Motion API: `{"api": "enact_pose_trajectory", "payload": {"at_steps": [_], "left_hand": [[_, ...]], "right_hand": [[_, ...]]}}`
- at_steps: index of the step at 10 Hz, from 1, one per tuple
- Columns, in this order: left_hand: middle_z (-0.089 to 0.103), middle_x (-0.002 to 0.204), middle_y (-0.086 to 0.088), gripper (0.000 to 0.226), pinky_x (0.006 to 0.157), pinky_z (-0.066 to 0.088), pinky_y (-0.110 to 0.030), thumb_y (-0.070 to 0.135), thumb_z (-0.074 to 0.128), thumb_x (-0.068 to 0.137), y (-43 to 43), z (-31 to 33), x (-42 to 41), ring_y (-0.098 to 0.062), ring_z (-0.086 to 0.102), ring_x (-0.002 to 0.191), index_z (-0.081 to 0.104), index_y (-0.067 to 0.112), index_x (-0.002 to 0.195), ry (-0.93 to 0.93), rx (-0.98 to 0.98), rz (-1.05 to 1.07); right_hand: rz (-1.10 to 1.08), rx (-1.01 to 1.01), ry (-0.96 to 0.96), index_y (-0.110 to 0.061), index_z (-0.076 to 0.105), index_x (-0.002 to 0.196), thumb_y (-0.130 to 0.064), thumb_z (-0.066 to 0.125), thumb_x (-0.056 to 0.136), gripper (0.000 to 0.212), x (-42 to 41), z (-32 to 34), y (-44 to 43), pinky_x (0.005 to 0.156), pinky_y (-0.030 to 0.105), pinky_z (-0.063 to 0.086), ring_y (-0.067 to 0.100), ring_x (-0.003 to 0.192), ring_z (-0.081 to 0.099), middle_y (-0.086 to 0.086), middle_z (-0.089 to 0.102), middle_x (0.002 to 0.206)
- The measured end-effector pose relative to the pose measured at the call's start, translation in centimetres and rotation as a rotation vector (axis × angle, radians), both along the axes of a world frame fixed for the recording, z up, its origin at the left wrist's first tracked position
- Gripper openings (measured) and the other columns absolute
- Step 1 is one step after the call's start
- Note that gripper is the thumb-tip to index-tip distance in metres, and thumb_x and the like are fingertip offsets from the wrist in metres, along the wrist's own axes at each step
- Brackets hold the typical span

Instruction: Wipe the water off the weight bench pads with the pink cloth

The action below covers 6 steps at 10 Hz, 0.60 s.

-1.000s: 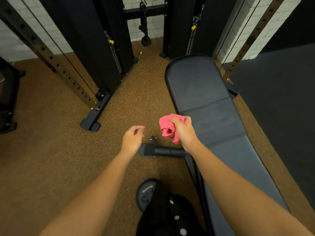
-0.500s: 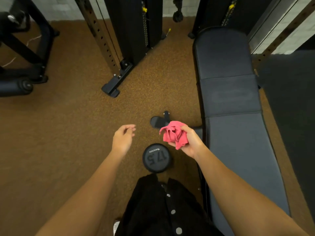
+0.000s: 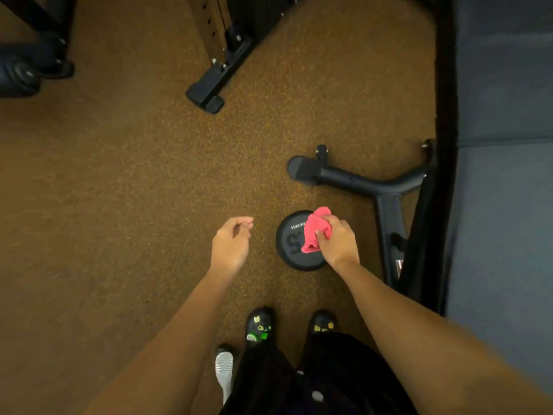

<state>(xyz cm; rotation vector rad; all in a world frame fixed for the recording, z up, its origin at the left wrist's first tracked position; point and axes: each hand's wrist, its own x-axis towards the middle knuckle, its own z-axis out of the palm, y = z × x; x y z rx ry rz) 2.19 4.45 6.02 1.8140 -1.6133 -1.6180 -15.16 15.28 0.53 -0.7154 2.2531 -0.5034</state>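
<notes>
The pink cloth (image 3: 317, 229) sits bunched in the right hand (image 3: 338, 242), whose fingers are clamped around it, above a round dumbbell end (image 3: 291, 244) on the brown floor (image 3: 119, 175). The left hand (image 3: 230, 244) hangs empty, fingers loosely curled. The bench pads (image 3: 502, 205) lie along the right edge.

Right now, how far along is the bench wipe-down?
Done: the pink cloth is picked up, bunched in the right hand. In hand: that hand hangs over the round weight on the floor, off the bench pads; the left hand is empty. Left: all the wiping. No contact with the pads yet; whether they are wet can't be told.
</notes>
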Motion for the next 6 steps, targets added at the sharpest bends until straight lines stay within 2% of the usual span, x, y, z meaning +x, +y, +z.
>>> {"api": "enact_pose_trajectory", "payload": {"at_steps": [1,2,3,4,5,6], "left_hand": [[0.062,0.101,0.005,0.021,0.074,0.042,-0.017,0.014,0.043,0.098,-0.6,-3.4,0.2,-0.011,0.057,0.088,0.062,0.022,0.102,-0.03,-0.019,-0.051],[0.063,0.102,0.001,0.02,0.083,0.042,-0.025,0.011,0.045,0.096,-1.2,-6.7,-0.2,-0.012,0.056,0.09,0.062,0.021,0.099,-0.024,-0.041,-0.059],[0.062,0.1,0.002,0.021,0.085,0.042,-0.026,0.007,0.045,0.095,-1.3,-9.6,-0.1,-0.011,0.054,0.09,0.062,0.02,0.098,-0.028,-0.052,-0.065],[0.061,0.104,0.002,0.021,0.082,0.04,-0.021,0.009,0.044,0.095,-1.1,-11.8,0.4,-0.011,0.053,0.091,0.063,0.017,0.103,-0.069,-0.055,-0.124],[0.061,0.104,0.001,0.023,0.075,0.041,-0.019,0.012,0.044,0.097,-0.6,-13.2,0.9,-0.011,0.052,0.081,0.063,0.015,0.108,-0.117,-0.062,-0.165],[0.059,0.105,0.003,0.023,0.065,0.04,-0.011,0.013,0.043,0.098,0.1,-13.3,1.1,-0.008,0.052,0.075,0.061,0.015,0.111,-0.158,-0.005,-0.17]], "right_hand": [[0.074,0.01,0.079,-0.015,0.052,0.129,-0.011,0.053,0.091,0.038,1.4,-3.3,-0.8,0.097,0.042,0.044,0.034,0.115,0.049,0.017,0.049,0.126],[0.158,0.079,0.167,-0.018,0.046,0.136,-0.013,0.051,0.093,0.043,2.2,-6.9,-1.5,0.097,0.043,0.043,0.032,0.119,0.044,0.014,0.044,0.13],[0.261,0.172,0.207,-0.019,0.043,0.138,-0.015,0.049,0.094,0.045,2.6,-10.3,-1.3,0.098,0.042,0.041,0.032,0.123,0.041,0.013,0.042,0.135],[0.312,0.21,0.214,-0.019,0.043,0.138,-0.013,0.049,0.094,0.045,3.2,-12.4,-0.7,0.097,0.042,0.041,0.031,0.124,0.039,0.012,0.04,0.138],[0.335,0.163,0.282,-0.019,0.043,0.138,-0.014,0.052,0.093,0.046,3.7,-13.1,-0.4,0.097,0.042,0.041,0.032,0.123,0.039,0.012,0.038,0.137],[0.3,0.144,0.247,-0.019,0.042,0.139,-0.025,0.05,0.094,0.046,3.6,-12.6,-0.6,0.101,0.044,0.037,0.031,0.126,0.038,0.012,0.038,0.138]]}}
